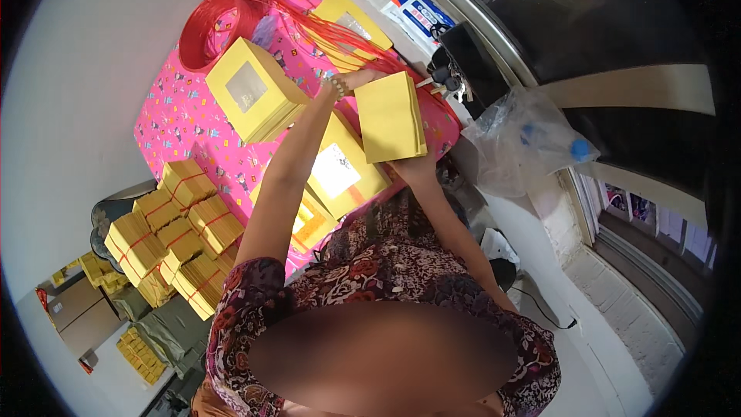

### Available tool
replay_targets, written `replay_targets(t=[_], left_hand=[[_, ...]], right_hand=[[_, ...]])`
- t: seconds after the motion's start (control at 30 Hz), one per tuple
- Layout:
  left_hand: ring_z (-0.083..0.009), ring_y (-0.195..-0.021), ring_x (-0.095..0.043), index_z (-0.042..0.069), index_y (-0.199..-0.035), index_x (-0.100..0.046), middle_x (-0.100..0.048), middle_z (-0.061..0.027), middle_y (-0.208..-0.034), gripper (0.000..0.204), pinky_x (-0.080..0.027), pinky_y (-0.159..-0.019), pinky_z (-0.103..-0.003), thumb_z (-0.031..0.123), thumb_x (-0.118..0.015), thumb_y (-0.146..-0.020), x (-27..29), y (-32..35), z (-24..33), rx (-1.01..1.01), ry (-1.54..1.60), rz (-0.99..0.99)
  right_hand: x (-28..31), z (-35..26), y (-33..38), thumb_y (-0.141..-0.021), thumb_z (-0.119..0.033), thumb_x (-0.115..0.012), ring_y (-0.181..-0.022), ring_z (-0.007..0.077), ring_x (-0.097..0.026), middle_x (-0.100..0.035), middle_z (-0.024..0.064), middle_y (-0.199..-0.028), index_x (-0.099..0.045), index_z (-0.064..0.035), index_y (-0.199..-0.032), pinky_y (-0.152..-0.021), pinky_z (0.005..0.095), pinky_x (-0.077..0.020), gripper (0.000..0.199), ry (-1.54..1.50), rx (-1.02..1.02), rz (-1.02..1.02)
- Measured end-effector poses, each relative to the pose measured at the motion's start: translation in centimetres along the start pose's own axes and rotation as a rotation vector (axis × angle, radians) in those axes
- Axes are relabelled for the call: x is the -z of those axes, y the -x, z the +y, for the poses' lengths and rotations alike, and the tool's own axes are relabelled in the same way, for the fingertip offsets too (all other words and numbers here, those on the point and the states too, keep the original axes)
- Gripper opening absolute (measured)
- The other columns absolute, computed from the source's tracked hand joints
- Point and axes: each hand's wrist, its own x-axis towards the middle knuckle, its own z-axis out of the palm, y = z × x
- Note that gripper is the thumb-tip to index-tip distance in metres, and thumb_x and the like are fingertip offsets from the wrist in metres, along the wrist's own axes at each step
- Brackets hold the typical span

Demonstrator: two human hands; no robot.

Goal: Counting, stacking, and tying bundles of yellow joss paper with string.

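Between my two hands I hold a thick stack of yellow paper (388, 119) up over the table, tilted, its layered edge showing on the right. My left hand (361, 79) is closed at its far end, a beaded bracelet on the wrist; some fingers are hidden behind the paper. At the near end my right hand (414, 168) grips the stack from below, its fingers mostly covered. Just left of it lies a yellow pile with a white printed panel (336, 170). A taller yellow stack with a silvery square (247, 89) stands farther left.
A pink patterned cloth (174, 116) covers the table. Red plastic strands (204, 31) lie coiled at the far left and trail rightward. Bundles tied with red strands (135, 243) sit at the left. A clear plastic bag (532, 143) and a dark flat object (482, 62) are at the right.
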Motion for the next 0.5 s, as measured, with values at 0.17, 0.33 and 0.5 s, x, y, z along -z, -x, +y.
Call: replay_targets(t=[0.17, 0.33, 0.5], left_hand=[[-0.0152, -0.113, -0.059, 0.000, -0.132, -0.055, -0.061, -0.0067, -0.130, 0.041, -0.049, -0.096, -0.032, 0.025, -0.054, -0.099, -0.1, -0.9, -2.4, -0.005, 0.023, -0.022], [-0.0154, -0.114, -0.058, -0.001, -0.133, -0.054, -0.060, -0.0072, -0.131, 0.042, -0.049, -0.096, -0.032, 0.023, -0.053, -0.099, 0.0, -2.2, -3.1, -0.032, 0.019, -0.037], [-0.0176, -0.116, -0.058, 0.000, -0.136, -0.052, -0.059, -0.0086, -0.133, 0.044, -0.046, -0.099, -0.032, 0.024, -0.051, -0.100, -0.3, -1.4, -3.6, -0.078, -0.084, 0.002]], right_hand=[[-3.0, 1.4, -0.1, -0.099, -0.058, -0.028, -0.145, 0.0297, -0.028, -0.027, 0.0106, -0.158, -0.023, -0.0167, -0.154, -0.117, 0.0523, -0.0210, 0.068, 0.330, 0.090, 0.243], [-1.1, -0.7, 1.4, -0.099, -0.054, -0.036, -0.139, 0.0298, -0.035, -0.035, 0.0118, -0.152, -0.033, -0.0127, -0.149, -0.114, 0.0499, -0.0254, 0.065, 0.589, 0.120, 0.127], [-6.8, 2.2, 5.4, -0.097, -0.035, -0.051, -0.130, 0.0344, -0.043, -0.046, 0.0169, -0.138, -0.044, -0.0042, -0.139, -0.110, 0.0473, -0.0312, 0.052, 1.288, 0.788, 0.341]])
